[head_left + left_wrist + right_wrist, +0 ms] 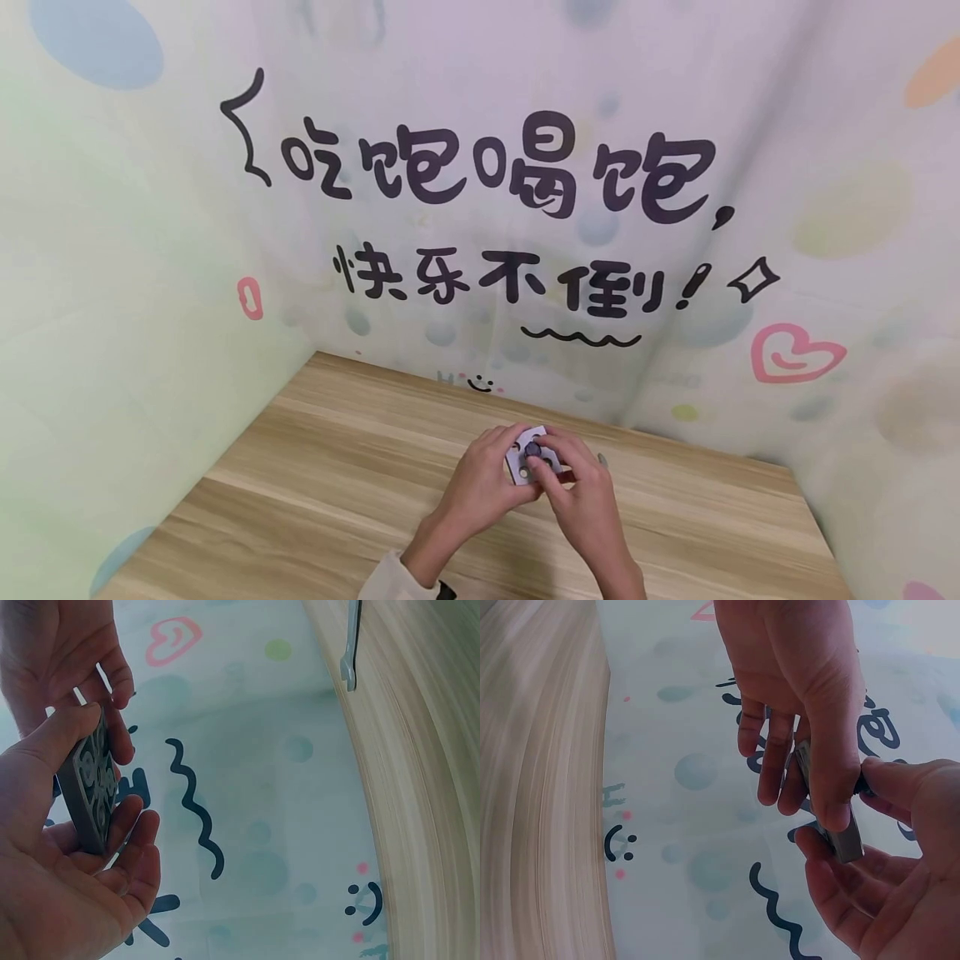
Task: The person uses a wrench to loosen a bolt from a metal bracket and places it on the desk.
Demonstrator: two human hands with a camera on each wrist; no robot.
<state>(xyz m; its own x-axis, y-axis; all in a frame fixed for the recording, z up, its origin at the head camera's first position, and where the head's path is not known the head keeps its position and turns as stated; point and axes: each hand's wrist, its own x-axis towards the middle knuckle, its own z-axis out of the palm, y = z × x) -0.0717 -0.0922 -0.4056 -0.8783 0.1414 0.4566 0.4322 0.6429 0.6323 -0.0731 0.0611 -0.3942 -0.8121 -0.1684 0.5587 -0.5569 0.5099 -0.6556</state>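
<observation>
At lower centre, a small plate [527,454] was pinched by the left hand [480,487] and right hand [581,496] above the table [300,500], and could have been dropped if either pinch loosened.

Both hands are bare, no gloves or rings showing. The left arm has a pale cream sleeve cuff [386,579] with a dark band [444,590] at the wrist.

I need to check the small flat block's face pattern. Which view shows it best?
Left wrist: the block shows its patterned face close up, held by the left hand. Head view shows it small; right wrist shows only its edge.
</observation>
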